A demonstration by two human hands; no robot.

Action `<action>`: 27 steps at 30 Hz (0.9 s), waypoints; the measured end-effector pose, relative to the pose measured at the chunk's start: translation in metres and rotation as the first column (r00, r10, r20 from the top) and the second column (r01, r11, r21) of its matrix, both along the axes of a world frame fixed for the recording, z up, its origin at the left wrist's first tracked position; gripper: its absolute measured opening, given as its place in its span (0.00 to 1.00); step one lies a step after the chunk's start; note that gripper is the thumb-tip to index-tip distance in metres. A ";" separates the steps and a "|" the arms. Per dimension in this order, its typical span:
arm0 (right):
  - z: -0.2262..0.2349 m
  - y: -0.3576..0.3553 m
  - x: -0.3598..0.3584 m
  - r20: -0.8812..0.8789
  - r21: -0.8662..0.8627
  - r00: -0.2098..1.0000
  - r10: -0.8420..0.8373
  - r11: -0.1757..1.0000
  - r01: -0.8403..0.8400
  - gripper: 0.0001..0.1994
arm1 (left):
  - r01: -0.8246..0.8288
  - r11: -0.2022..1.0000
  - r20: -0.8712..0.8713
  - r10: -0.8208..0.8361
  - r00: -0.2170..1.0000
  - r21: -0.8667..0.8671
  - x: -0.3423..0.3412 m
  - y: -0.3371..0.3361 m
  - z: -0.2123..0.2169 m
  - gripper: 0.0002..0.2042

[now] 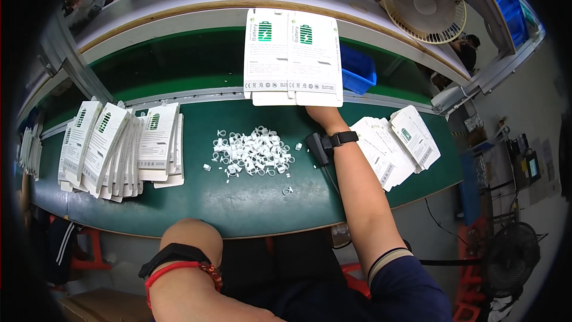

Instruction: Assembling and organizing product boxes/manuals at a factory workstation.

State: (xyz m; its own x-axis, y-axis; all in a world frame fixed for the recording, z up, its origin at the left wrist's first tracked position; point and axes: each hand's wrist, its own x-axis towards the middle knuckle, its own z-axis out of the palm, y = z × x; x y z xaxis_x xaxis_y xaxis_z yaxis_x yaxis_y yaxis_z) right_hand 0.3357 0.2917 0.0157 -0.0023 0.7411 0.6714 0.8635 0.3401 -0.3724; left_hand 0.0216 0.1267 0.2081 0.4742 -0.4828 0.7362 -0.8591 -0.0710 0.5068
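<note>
**A:** What can't you make out from up here?

**B:** Mostly my own hands. My right hand (316,112) sits under the lower edge of the two flat white cardboard package sleeves with green printing (292,56). The fingers are covered by the cards, so I can't tell whether they grip the sleeves or just press against them. Only the wrist shows, with a black band and a small black device (317,146) strapped just beside it.

**A:** And the left?

**B:** My left hand is hidden too. The forearm is bent up toward me at the lower edge, and I see only the wrist with a black strap and a red cord bracelet (179,269). Open or closed, I can't say.

**A:** How does the right arm lie?

**B:** It stretches straight out across the green table (250,203), forearm bare, dark sleeve at the elbow.

**A:** Where are the sleeves?

**B:** At the far edge of the table, side by side and touching, propped up facing me. Near the arm, to its left, lies a heap of small white plastic rings (253,150). A fanned stack of white sleeves (119,146) lies far left, another stack (396,140) just right of my wrist.
</note>
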 end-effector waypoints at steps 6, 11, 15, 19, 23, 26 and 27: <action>0.006 -0.002 -0.006 0.002 0.002 1.000 -0.011 1.000 0.011 0.16 | -0.037 0.998 -0.026 0.036 0.999 -0.053 -0.002 -0.003 0.002 0.06; 0.006 0.000 -0.007 0.050 0.031 0.999 -0.013 0.999 0.011 0.16 | -0.048 0.986 0.112 0.030 0.993 0.161 0.003 0.006 0.010 0.05; 0.005 -0.002 -0.004 -0.020 -0.026 1.000 -0.013 1.000 0.012 0.16 | -0.085 0.986 0.153 0.063 0.986 0.143 0.005 0.005 0.007 0.04; 0.002 0.001 -0.001 0.017 -0.005 1.000 -0.007 1.000 0.007 0.16 | -0.041 0.999 0.009 0.041 0.999 0.014 0.000 -0.003 0.001 0.04; 0.003 0.000 -0.004 -0.024 -0.044 1.000 0.001 0.999 -0.002 0.15 | -0.065 0.998 0.009 0.065 0.998 0.004 -0.001 -0.001 0.004 0.04; 0.003 0.000 -0.003 0.038 0.009 0.999 -0.003 1.000 0.002 0.15 | -0.085 0.973 0.156 0.052 0.986 0.213 0.003 0.007 0.011 0.04; 0.002 0.001 -0.002 0.030 0.002 1.000 -0.005 1.000 0.004 0.15 | -0.076 0.975 0.149 0.045 0.988 0.208 0.004 0.007 0.011 0.04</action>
State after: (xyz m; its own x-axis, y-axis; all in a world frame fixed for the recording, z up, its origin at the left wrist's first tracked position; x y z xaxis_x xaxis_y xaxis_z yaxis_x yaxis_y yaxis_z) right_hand 0.3338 0.2926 0.0179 -0.0193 0.7399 0.6725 0.8758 0.3369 -0.3456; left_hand 0.0251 0.1337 0.2188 0.4050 -0.6092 0.6818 -0.9121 -0.2179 0.3472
